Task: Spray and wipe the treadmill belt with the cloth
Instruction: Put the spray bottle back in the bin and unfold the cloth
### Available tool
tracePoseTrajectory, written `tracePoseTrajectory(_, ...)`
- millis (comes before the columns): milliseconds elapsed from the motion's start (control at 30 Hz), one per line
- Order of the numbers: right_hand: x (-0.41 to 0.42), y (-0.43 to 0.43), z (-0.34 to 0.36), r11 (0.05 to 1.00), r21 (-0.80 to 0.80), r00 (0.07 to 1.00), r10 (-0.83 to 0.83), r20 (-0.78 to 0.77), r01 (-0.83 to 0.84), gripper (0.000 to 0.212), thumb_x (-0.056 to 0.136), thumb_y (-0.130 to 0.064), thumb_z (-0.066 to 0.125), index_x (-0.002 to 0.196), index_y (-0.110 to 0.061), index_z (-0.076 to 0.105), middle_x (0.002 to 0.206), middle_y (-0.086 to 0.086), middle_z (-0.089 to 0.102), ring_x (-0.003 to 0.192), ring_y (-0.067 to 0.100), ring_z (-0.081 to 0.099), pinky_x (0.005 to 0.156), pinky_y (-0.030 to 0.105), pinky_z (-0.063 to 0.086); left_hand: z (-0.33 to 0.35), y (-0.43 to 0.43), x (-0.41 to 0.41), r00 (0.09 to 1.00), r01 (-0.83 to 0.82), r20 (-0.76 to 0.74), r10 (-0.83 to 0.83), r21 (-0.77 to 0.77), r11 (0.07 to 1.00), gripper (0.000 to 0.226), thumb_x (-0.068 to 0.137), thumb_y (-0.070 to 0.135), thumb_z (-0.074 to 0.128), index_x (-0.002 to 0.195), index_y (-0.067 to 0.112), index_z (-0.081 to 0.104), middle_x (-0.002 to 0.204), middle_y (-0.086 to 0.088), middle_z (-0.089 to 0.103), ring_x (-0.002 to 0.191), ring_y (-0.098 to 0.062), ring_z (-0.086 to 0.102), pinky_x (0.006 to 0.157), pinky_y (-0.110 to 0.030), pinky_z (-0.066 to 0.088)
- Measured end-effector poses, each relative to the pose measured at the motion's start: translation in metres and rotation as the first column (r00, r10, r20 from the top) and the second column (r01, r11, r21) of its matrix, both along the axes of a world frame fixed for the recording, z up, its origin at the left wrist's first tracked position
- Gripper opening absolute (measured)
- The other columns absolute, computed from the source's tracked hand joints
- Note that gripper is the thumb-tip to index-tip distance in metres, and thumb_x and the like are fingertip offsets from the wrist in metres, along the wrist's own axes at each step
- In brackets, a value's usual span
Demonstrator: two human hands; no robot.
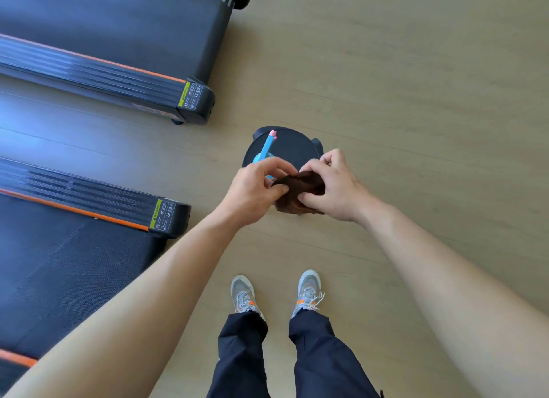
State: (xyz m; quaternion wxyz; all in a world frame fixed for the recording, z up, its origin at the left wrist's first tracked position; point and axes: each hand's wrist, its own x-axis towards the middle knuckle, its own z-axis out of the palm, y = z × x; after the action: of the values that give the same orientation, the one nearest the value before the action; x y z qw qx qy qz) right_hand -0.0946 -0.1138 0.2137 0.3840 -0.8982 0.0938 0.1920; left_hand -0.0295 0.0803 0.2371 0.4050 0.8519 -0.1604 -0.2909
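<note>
I hold a bunched brown cloth (pixel 298 191) between both hands above a round black stool (pixel 289 149). My left hand (pixel 255 192) pinches its left side and my right hand (pixel 332 187) grips its right side. A blue spray bottle (pixel 266 151) with a pink nozzle tip stands on the stool, its lower part hidden behind my left hand. The near treadmill's black belt (pixel 68 270) lies at the lower left, with an orange-edged side rail.
A second treadmill (pixel 118 32) lies at the upper left, parallel to the near one, with a strip of floor between them. Pale wood floor (pixel 416 86) spreads to the right. My feet in grey shoes (pixel 276 293) stand behind the stool.
</note>
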Motion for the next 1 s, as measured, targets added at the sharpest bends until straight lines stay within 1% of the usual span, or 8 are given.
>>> tracePoseTrajectory(133,0.009,-0.015,0.036,0.984,-0.163,0.997,0.072,0.001,-0.071,0.028,0.084,-0.039,0.077,0.105,-0.037,0.058,0.111,-0.008,0.046,0.103,0.020,0.056,0.084,0.036,0.047,0.029,0.000,0.004,0.997,-0.011,0.077,0.003,0.095,0.995,0.025,0.093,0.010,0.071,0.113,0.026,0.069,0.089,0.012,0.067,0.067,0.003,0.059,0.065,-0.007,0.041)
tracePoseTrajectory(233,0.010,-0.016,0.057,0.943,-0.330,0.999,0.043,0.007,-0.039,0.029,0.082,-0.052,0.076,0.100,-0.036,0.059,0.100,-0.009,0.058,0.096,0.020,0.058,0.076,0.035,0.048,0.044,-0.001,0.005,0.987,0.052,0.138,-0.083,0.217,0.975,0.027,0.098,0.014,0.064,0.122,0.023,0.072,0.100,0.005,0.066,0.081,-0.011,0.054,0.079,-0.024,0.041)
tracePoseTrajectory(367,0.007,-0.014,0.076,0.893,-0.442,0.997,0.078,-0.017,-0.078,0.038,0.080,-0.064,0.072,0.105,-0.038,0.059,0.099,-0.009,0.058,0.097,0.021,0.056,0.072,0.033,0.041,0.063,-0.003,0.007,0.967,0.062,0.226,-0.121,0.252,0.966,0.022,0.099,0.018,0.061,0.116,0.021,0.076,0.104,0.001,0.065,0.091,-0.015,0.054,0.079,-0.027,0.040)
tracePoseTrajectory(633,-0.002,-0.016,0.098,0.965,-0.245,0.996,0.090,-0.019,-0.092,0.019,0.084,-0.032,0.073,0.093,-0.035,0.057,0.104,-0.006,0.051,0.108,0.021,0.051,0.081,0.036,0.045,0.102,-0.003,0.010,0.963,0.134,0.215,-0.164,0.147,0.980,0.018,0.095,0.015,0.061,0.101,0.027,0.073,0.079,0.026,0.060,0.081,-0.013,0.056,0.072,-0.029,0.043)
tracePoseTrajectory(733,0.004,-0.009,0.108,0.978,-0.146,0.989,0.142,-0.052,-0.148,0.053,0.075,-0.023,0.077,0.117,-0.041,0.051,0.123,-0.010,0.053,0.119,0.020,0.051,0.096,0.041,0.047,0.112,-0.001,0.011,0.970,0.130,0.191,-0.153,0.131,0.983,0.020,0.095,0.014,0.060,0.097,0.030,0.071,0.079,0.020,0.064,0.076,-0.013,0.059,0.071,-0.031,0.049)
tracePoseTrajectory(833,0.007,-0.002,0.110,0.982,-0.068,0.979,0.171,-0.111,-0.179,0.078,0.066,-0.035,0.085,0.134,-0.041,0.046,0.130,-0.011,0.054,0.119,0.014,0.050,0.098,0.036,0.045,0.120,0.002,0.013,0.975,0.105,0.186,-0.120,0.091,0.990,0.022,0.095,0.013,0.061,0.094,0.033,0.068,0.078,0.023,0.065,0.073,0.003,0.059,0.065,-0.014,0.043)
tracePoseTrajectory(900,0.007,0.001,0.105,0.982,-0.073,0.983,0.168,-0.072,-0.173,0.066,0.065,-0.038,0.084,0.122,-0.041,0.051,0.118,-0.010,0.055,0.113,0.017,0.052,0.093,0.038,0.047,0.120,0.005,0.013,0.979,0.096,0.170,-0.109,0.080,0.992,0.021,0.096,0.012,0.062,0.096,0.032,0.069,0.081,0.023,0.066,0.077,0.004,0.058,0.067,-0.014,0.042)
tracePoseTrajectory(1000,0.007,0.004,0.103,0.983,-0.104,0.988,0.152,-0.013,-0.153,0.028,0.072,-0.028,0.075,0.093,-0.029,0.056,0.102,-0.006,0.053,0.101,0.022,0.054,0.081,0.037,0.046,0.116,0.014,0.011,0.988,0.077,0.132,-0.085,0.060,0.995,0.021,0.097,0.013,0.061,0.098,0.031,0.069,0.088,0.018,0.070,0.086,-0.006,0.065,0.084,-0.032,0.055)
